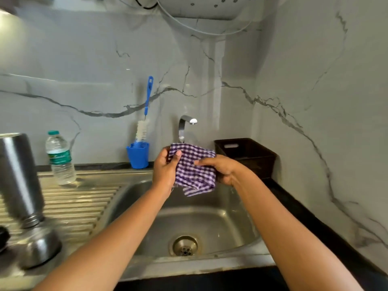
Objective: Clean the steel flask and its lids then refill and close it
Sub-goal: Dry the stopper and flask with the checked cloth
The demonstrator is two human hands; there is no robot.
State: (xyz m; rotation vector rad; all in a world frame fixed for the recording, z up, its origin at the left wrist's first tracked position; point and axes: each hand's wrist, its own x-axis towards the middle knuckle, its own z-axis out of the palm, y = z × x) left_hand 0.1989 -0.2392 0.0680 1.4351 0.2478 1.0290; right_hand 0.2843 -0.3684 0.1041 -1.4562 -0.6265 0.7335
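- left hand (165, 171) & right hand (222, 172) are both raised over the sink (241, 217) basin, just in front of the tap (185, 127), w/ a checked cloth (193, 173) btwn them.
- left hand: thumb pressed on the cloth's front near the top-left corner, fingers curled behind it. That is a pinch grip on the fabric.
- right hand: closed round the cloth's right edge, one digit lying across the front & pointing left. The rest of the fingers are hidden behind the fabric.
- checked cloth: purple/white, bunched up. Its lower corner hangs loose below both hands, clear of the basin floor.
- steel flask (19, 179): far left on the ribbed drainboard (84, 198), upside down w/ threaded neck at the bottom, no lid on it. Well apart from both hands.
- steel lid (39, 248): domed side up, on the drainboard just in front of the flask's neck. Blurred, so can't tell if the two touch.
- black part (3, 236): only a sliver at the left frame edge, beside the steel lid. Can't tell what it is or how it lies.
- water bottle (60, 158): clear plastic, teal cap on, upright at the back of the drainboard, right of the flask.
- blue cup (138, 157): on the back ledge btwn bottle & tap. It holds a bottle brush (148, 101), bristles down, blue handle up against the marble wall (84, 59).
- dark basket (252, 156): rear right corner on the black counter (304, 206), behind the right hand.
- drain (185, 245): in the basin floor, below the hands.
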